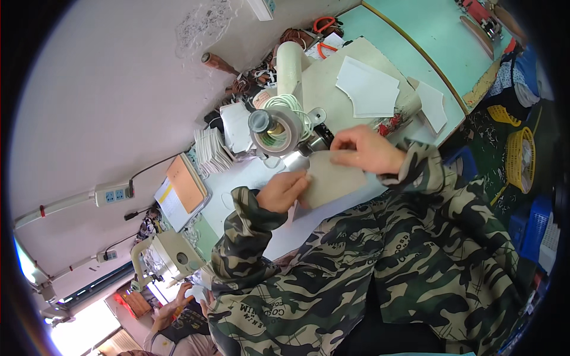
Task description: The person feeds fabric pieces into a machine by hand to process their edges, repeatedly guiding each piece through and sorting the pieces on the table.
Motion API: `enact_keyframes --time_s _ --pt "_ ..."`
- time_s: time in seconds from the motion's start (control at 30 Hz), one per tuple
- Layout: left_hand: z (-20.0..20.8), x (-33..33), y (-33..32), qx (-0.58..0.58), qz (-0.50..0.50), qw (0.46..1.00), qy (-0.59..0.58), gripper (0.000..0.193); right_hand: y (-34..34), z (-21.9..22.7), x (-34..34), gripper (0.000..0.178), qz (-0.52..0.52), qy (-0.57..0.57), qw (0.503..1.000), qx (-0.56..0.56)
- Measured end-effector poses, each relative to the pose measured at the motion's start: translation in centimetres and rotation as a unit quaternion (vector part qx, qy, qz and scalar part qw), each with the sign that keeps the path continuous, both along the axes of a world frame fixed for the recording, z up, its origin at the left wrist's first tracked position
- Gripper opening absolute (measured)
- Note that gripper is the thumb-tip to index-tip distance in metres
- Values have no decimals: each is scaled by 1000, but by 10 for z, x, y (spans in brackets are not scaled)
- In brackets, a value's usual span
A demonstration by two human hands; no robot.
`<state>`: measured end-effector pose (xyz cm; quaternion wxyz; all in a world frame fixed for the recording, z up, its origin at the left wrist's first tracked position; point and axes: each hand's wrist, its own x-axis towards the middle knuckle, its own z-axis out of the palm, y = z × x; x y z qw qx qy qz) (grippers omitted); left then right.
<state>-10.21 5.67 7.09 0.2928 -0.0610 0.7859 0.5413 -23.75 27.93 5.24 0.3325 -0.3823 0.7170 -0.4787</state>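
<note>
A flat beige piece (333,181) of leather or fabric lies across the work surface in front of me. My left hand (284,190) pinches its left edge with thumb and fingers together. At its upper right edge my right hand (369,149) has curled fingers closed on it, slightly blurred. Just beyond the piece stands a sewing machine with a pale rounded arm (289,68); its metal working end (297,160) is beside the piece's far left corner and partly covered by it. A grey ring-shaped roll (284,139) and a dark-topped spool (261,121) sit on the machine.
White cut pieces (368,89) lie on a beige board to the far right. Stacked pale pieces (212,151) and an orange-brown notebook (186,184) stand left. Orange-handled scissors (325,44) are at the back. A yellow basket (520,160) stands right. Another person (178,323) works lower left.
</note>
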Motion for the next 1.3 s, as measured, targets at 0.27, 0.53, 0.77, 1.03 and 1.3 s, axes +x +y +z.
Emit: enact_keyframes --time_s 0.27,0.53,0.77,1.03,1.3 --pt "-36 -23 -51 20 20 996 -85 22 -6 -1 7 21 119 12 985 128" --pt "-40 -25 -66 34 68 993 -95 17 -2 6 -9 28 43 24 998 44" --pt "-18 -41 -15 -159 21 950 269 26 -18 3 -21 38 15 330 944 9" --pt "-64 26 -38 -551 13 830 90 33 20 31 -60 25 -108 486 866 -40" --pt "-109 88 -31 -547 22 835 56 36 18 -10 25 26 -11 262 965 -3"
